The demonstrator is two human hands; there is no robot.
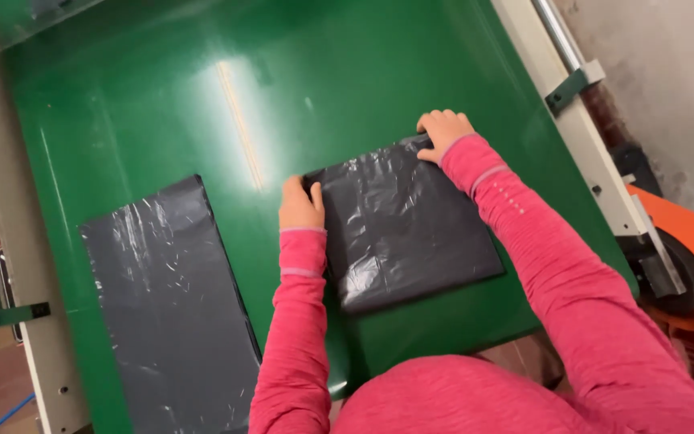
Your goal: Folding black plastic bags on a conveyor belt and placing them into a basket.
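A dark grey plastic bag package (407, 229) lies flat on the green conveyor belt (162, 104), tilted a little. My left hand (300, 205) grips its far left corner, fingers curled over the edge. My right hand (442, 130) presses on the far right corner with fingers bent down. Both arms wear pink long sleeves.
A second, longer dark grey plastic bag (172, 309) lies flat on the belt to the left. White metal side rails (584, 137) run along both belt edges. An orange machine part with a black wheel (688, 265) stands at the right.
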